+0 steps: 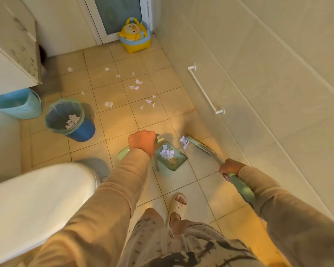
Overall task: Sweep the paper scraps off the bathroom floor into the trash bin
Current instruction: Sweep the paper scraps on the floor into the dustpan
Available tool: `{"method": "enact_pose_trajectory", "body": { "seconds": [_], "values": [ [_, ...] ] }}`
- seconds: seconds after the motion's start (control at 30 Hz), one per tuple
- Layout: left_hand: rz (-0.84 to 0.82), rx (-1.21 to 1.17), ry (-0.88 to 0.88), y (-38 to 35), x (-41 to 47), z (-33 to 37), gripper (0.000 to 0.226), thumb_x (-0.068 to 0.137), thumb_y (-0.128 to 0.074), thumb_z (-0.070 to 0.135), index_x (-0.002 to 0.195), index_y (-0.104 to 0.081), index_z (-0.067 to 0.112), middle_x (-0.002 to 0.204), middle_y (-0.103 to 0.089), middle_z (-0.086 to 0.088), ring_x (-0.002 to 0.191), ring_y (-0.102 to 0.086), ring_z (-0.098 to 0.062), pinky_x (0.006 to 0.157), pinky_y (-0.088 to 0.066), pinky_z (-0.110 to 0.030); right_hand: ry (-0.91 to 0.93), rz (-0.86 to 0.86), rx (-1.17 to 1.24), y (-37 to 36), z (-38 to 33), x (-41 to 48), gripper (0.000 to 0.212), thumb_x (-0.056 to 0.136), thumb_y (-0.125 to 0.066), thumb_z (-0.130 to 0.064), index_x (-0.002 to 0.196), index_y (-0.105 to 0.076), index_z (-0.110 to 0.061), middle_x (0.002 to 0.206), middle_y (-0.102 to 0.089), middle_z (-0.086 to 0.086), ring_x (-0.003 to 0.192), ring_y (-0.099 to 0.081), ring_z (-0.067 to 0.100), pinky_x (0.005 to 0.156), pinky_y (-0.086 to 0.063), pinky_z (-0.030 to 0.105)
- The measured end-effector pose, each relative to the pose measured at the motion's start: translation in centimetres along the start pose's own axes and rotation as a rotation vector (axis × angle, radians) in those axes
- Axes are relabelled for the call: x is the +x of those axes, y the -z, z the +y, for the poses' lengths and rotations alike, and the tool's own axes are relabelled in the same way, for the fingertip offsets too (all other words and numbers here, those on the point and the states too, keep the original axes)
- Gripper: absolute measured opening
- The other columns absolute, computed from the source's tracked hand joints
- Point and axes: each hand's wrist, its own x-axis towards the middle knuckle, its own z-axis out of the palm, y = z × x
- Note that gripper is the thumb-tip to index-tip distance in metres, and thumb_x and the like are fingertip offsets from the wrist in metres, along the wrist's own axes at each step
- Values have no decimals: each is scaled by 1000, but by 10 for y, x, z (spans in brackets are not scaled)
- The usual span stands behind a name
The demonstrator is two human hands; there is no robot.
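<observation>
On the tiled floor, scraps (pixel 167 152) in dustpan (pixel 171 158), left grip (pixel 142 141) clenching its handle.

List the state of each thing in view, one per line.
Left hand: shut on the dustpan handle.
Right hand: shut on the broom handle.
Dustpan: on the floor, holding scraps.
Broom: head down beside scraps.
Trash bin: open, lined, some scraps inside.
Floor scraps: scattered, unswept.

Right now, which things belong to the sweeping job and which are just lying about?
Job: broom, dustpan, paper scraps, trash bin, left hand, right hand.
Lying about: light blue bin, yellow potty, toilet, towel rail.
</observation>
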Motion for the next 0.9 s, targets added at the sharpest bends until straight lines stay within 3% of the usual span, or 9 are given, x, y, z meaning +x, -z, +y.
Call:
{"method": "enact_pose_trajectory", "body": {
  "seconds": [0.07, 0.13, 0.23, 0.33, 0.4, 0.5, 0.67, 0.8, 0.9],
  "values": [
    [-15, 10, -19, 1, 7, 8, 22, 92, -53, 26, 109, -65, 16, 105, -70, -7, 97, -66, -29, 66, -38, -29, -4, -53, -109, -1, -4, -4, 36, 86, -48, 0, 51, -51, -6, 20, -43, -5, 53, -46, 16, 63, -41, 24],
    [-16, 29, -46, 5, 14, 12, 24, 92, -53, 28, 108, -65, 15, 105, -70, -7, 97, -66, -29, 66, -38, -29, 11, -96, -190, -2, -3, -9, 47, 87, -46, 0, 41, -52, -10, 16, -38, -8, 49, -47, 12, 55, -37, 19],
    [-10, 55, -59, 8, 24, 10, 24, 92, -52, 30, 108, -64, 16, 104, -70, -6, 97, -66, -28, 66, -39, -29, 30, -136, -174, 2, 10, -13, 40, 86, -50, -1, 47, -49, -12, 20, -42, -7, 33, -49, 7, 46, -34, 14],
    [-9, 49, -61, 9, 32, 6, 24, 92, -51, 29, 108, -65, 17, 103, -70, -5, 96, -66, -27, 67, -39, -28, -60, -219, -13, 9, 25, -24, 37, 82, -52, -4, 46, -51, -7, 38, -47, 3, 37, -45, 12, 41, -35, 17],
    [-20, 32, -66, 9, 35, 4, 24, 93, -50, 28, 108, -64, 17, 104, -69, -4, 98, -66, -26, 68, -39, -28, -101, -257, 102, 13, 32, -29, 45, 84, -52, -5, 39, -53, -7, 37, -47, 4, 30, -44, 12, 38, -35, 15],
    [-71, -30, -77, 12, 38, 0, 24, 92, -51, 22, 111, -63, 14, 107, -68, -6, 100, -64, -28, 72, -44, -29, -137, -250, 135, 12, 35, -32, 35, 85, -51, -6, 50, -51, -6, 35, -45, 3, 28, -42, 12, 36, -34, 14],
    [-141, -241, -54, 21, 34, -21, 37, 86, -61, 36, 110, -61, 8, 110, -65, -12, 100, -62, -33, 72, -44, -31, -137, -176, 209, 1, 17, -27, 31, 86, -47, -1, 55, -48, -4, 33, -42, 4, 26, -41, 13, 37, -35, 13],
    [-90, -229, -41, 9, 19, -30, 29, 89, -53, 36, 105, -63, 14, 104, -68, -7, 94, -64, -29, 69, -42, -29, -59, -88, 195, -18, -12, -18, 28, 82, -48, 0, 54, -52, -3, 44, -49, 8, 47, -47, 18, 52, -39, 24],
    [-67, -177, -47, 0, 9, -26, 31, 91, -50, 38, 104, -63, 13, 100, -68, -7, 93, -64, -28, 67, -41, -29, -21, -46, 108, -45, -28, -17, 28, 84, -52, -3, 56, -50, -7, 28, -50, -2, 50, -47, 14, 58, -41, 23]
  ]
}}
